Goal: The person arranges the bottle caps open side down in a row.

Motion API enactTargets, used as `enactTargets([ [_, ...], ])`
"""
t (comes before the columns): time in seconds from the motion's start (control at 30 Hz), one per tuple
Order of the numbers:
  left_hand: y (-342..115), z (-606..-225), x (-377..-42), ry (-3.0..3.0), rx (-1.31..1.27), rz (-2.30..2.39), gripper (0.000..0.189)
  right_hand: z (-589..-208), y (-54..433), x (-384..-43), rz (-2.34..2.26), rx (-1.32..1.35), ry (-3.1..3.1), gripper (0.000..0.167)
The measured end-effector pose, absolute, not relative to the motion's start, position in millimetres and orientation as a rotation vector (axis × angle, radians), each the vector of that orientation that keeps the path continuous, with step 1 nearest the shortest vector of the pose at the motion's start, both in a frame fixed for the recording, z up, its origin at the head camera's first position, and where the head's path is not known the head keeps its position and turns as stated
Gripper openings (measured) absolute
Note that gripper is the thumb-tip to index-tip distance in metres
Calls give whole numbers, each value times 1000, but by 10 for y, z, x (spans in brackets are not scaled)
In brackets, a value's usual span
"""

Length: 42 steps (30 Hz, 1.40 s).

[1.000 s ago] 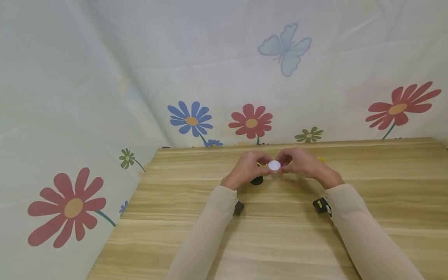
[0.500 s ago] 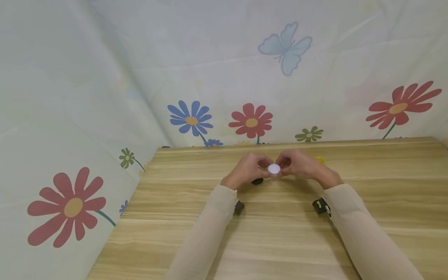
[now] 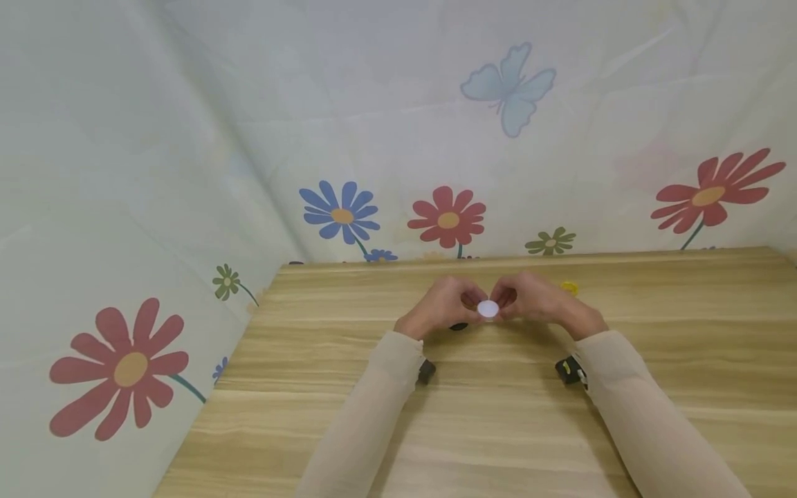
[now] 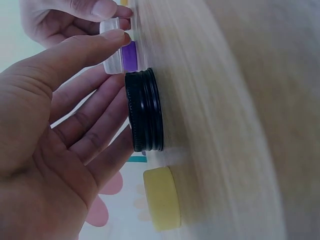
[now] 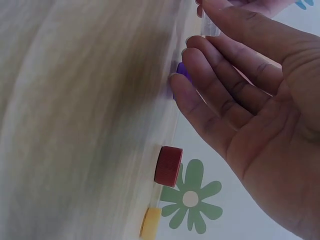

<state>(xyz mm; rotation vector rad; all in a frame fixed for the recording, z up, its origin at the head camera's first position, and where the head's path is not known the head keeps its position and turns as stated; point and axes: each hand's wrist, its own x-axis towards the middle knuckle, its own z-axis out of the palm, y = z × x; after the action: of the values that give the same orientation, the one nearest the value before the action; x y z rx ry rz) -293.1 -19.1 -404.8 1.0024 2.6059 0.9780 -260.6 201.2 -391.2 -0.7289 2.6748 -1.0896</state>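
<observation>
A white, translucent ribbed cap [image 3: 488,308] is pinched from both sides, by my left hand [image 3: 441,304] and my right hand [image 3: 534,297]. In the left wrist view the left thumb lies along this clear cap [image 4: 111,52], and the other fingers extend behind a black ribbed lid [image 4: 145,111]. A purple cap [image 4: 130,56] shows right beside the clear one, toward the tabletop. The right wrist view shows the right fingers largely covering the purple cap [image 5: 182,70]; a sliver of the clear cap [image 5: 211,26] appears near the thumb.
On the wooden table [image 3: 498,429], a pale yellow cap [image 4: 162,199] sits past the black lid. A dark red cap [image 5: 169,166] and an orange-yellow cap [image 5: 151,223] stand on the right hand's side. A flower-printed cloth [image 3: 386,124] hangs behind the table.
Both hands and the white cap have shifted slightly toward me and lower in the head view. The left hand now covers more of the black lid, and the yellow cap shows more.
</observation>
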Motion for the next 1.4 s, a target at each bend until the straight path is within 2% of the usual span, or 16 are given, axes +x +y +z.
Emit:
enactTargets([
  [1.4, -130, -4032, -2872, 2660, 1007, 760, 28, -3997, 1973, -2617, -966, -717, 2711, 20],
])
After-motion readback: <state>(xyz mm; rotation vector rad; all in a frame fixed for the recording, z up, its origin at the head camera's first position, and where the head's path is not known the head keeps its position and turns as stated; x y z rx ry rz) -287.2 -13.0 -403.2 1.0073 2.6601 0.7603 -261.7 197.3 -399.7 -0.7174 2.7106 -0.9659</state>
